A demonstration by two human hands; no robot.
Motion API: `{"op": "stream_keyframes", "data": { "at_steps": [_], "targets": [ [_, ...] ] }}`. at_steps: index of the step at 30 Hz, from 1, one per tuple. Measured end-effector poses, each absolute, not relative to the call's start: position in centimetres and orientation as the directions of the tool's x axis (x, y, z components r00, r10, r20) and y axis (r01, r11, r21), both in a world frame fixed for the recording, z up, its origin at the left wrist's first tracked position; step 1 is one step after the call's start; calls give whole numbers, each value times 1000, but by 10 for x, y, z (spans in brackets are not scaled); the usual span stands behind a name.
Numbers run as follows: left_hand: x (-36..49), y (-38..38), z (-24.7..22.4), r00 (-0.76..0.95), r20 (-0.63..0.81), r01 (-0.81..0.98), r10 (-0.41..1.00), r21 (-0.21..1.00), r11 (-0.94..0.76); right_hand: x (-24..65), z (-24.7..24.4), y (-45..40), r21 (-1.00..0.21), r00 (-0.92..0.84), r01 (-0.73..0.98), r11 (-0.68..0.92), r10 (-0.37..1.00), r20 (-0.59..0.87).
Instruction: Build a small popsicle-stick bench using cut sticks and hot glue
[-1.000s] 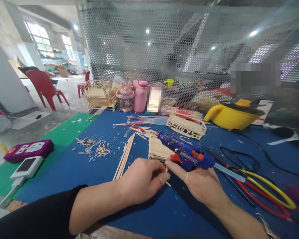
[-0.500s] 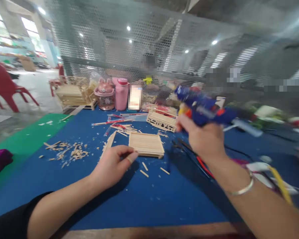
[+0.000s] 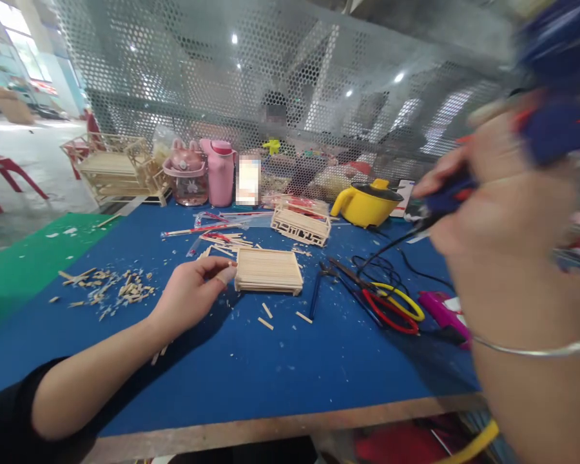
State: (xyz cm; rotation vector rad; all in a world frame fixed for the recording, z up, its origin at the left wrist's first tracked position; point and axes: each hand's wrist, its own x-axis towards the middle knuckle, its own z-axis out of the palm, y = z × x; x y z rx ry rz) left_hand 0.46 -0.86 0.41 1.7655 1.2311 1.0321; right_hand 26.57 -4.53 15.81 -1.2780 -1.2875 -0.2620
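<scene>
In the head view, my left hand [image 3: 193,293] is pinched at the left edge of a small platform of wooden sticks [image 3: 269,267]. Whatever lies between its fingertips is too small to make out. My right hand [image 3: 507,174], blurred by motion, is raised at the upper right, its fingers wrapped round a blue hot glue gun [image 3: 558,77]. A black cord trails from the gun down to the table. Short stick pieces [image 3: 265,323] lie in front of the platform.
Red-and-yellow-handled scissors [image 3: 391,312] and dark pliers [image 3: 315,290] lie right of the platform. Behind stand a slatted wooden piece [image 3: 300,225], a yellow pot [image 3: 367,205], a pink jug [image 3: 221,174] and a larger stick model [image 3: 118,167]. Stick scraps [image 3: 133,290] are scattered at left.
My right hand has lifted the glue gun up and to the right, uncovering the scissors and the yellow pot. My left hand stays beside the platform; the view has shifted rightward.
</scene>
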Motion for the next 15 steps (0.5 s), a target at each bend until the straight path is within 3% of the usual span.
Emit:
{"op": "stream_keyframes", "data": {
  "at_steps": [2,4,9,15],
  "targets": [
    [3,-3,4,196,167,350,966,908,-228,264,120,-25,-662,393,537,523,539,745],
    [2,1,4,170,133,340,976,922,-185,263,83,-6,-742,393,441,505,635,665],
    [4,2,0,100,134,312,986,937,-159,268,28,4,-705,291,629,329,741,606],
    [8,3,-4,99,151,326,984,929,-176,268,20,-2,-678,246,656,331,756,607]
  ]
}}
